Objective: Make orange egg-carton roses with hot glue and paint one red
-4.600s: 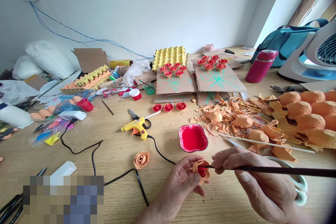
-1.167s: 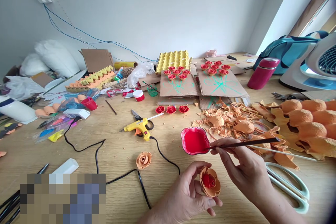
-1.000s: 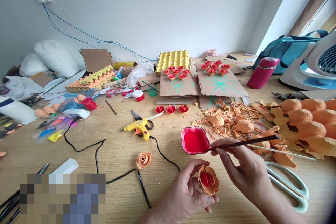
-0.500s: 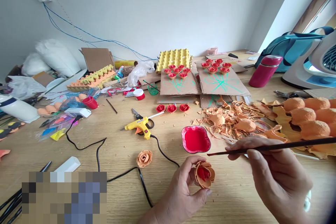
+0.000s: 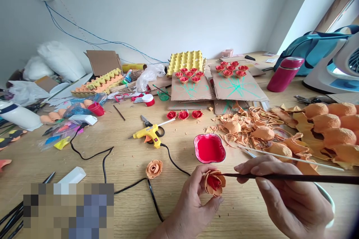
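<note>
Between the thumb and fingers of my left hand (image 5: pixel 193 201) sits an orange egg-carton rose (image 5: pixel 214 183), its centre painted red. My right hand (image 5: pixel 288 194) grips a dark paintbrush (image 5: pixel 280 178), held nearly level, and its tip meets the rose's upper right petals. Just beyond the rose stands a small dish of red paint (image 5: pixel 209 149). An unpainted orange rose (image 5: pixel 154 169) lies on the table to the left. Farther back are three red roses (image 5: pixel 183 115) in a row.
A yellow glue gun (image 5: pixel 148 134) rests over scissors (image 5: pixel 160 131), its black cord (image 5: pixel 175 162) running toward me. Carton scraps (image 5: pixel 252 123) and an orange egg tray (image 5: pixel 325 127) lie at right. Cardboard sheets (image 5: pixel 238 91) with red roses stand behind, near a pink flask (image 5: pixel 284 75).
My right hand has brought the brush left and down, so its tip now reaches the rose's petals. My left hand has shifted slightly left with the rose.
</note>
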The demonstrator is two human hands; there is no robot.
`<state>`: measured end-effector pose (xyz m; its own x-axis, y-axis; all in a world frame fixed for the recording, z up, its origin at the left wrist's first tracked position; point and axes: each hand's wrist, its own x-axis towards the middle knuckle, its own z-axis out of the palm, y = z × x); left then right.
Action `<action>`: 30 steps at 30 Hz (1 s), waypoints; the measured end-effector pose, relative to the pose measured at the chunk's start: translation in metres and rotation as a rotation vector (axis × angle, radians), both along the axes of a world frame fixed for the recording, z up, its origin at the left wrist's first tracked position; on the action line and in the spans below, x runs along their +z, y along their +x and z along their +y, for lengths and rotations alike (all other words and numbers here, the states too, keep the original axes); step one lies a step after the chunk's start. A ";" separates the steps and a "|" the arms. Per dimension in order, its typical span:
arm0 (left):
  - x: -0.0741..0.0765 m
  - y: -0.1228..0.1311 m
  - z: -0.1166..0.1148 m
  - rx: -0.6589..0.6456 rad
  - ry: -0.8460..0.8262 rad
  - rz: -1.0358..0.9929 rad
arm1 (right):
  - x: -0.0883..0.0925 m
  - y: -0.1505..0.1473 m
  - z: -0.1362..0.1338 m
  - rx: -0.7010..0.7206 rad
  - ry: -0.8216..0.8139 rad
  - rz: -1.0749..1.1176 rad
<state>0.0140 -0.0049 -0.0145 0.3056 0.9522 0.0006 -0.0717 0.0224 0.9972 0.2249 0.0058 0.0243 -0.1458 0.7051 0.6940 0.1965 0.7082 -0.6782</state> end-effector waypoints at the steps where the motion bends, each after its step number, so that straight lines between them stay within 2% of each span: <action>1: 0.000 0.001 0.000 0.001 0.004 0.003 | 0.000 0.000 0.000 -0.001 0.007 0.009; 7: 0.001 0.001 -0.001 0.001 -0.014 0.026 | 0.002 -0.004 -0.002 -0.012 0.032 0.032; 14: -0.003 -0.002 -0.003 0.025 0.106 0.118 | -0.003 -0.001 -0.005 0.056 -0.006 -0.010; 21: -0.006 -0.002 -0.004 0.038 0.206 0.165 | 0.003 -0.004 -0.003 0.091 0.010 -0.099; 30: -0.005 -0.001 -0.003 0.036 0.222 0.169 | 0.006 -0.007 -0.002 0.114 0.046 -0.156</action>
